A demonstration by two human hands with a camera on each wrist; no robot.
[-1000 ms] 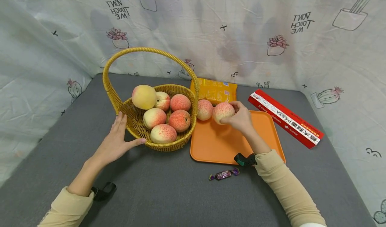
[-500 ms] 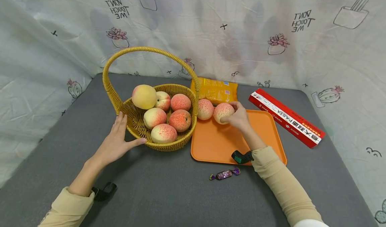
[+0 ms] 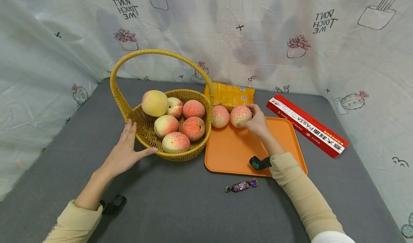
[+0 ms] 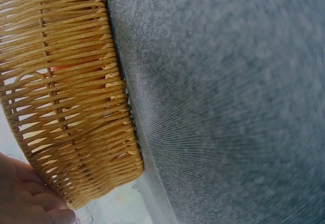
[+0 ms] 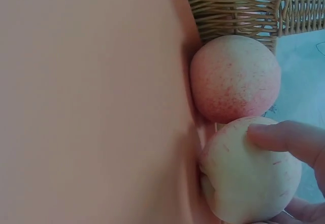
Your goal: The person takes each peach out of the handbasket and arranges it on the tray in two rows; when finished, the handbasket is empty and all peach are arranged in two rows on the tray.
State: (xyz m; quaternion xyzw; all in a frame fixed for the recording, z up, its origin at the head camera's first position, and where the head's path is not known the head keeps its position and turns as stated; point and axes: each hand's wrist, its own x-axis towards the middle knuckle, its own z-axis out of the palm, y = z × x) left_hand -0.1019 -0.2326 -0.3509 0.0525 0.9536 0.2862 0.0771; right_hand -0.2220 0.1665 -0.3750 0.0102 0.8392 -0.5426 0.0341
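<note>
My right hand [image 3: 257, 121] holds a pink-speckled peach [image 3: 239, 117] at the back of the orange tray [image 3: 232, 160]. In the right wrist view the thumb lies on the held peach [image 5: 249, 173], with other fingers behind it. Beside it sits a second peach [image 3: 221, 117], near the basket's right side. My left hand [image 3: 124, 153] rests against the left front of the yellow wicker basket [image 3: 180, 158], thumb at the rim and fingers extended. Several peaches lie in this basket, a mostly yellow one [image 3: 155, 103] highest at the left. In the left wrist view the basket's woven side [image 4: 66, 92] shows.
An orange packet [image 3: 230, 96] lies behind the tray. To the right is a long red pasta box [image 3: 306, 125], set at a slant. A purple wrapped candy [image 3: 241, 186] lies in front of the tray. The basket's tall handle [image 3: 158, 52] arches above it. A printed curtain hangs behind.
My right hand and its peach have shifted slightly toward the back of the tray. The left hand stays at the basket, and the basket has not visibly moved.
</note>
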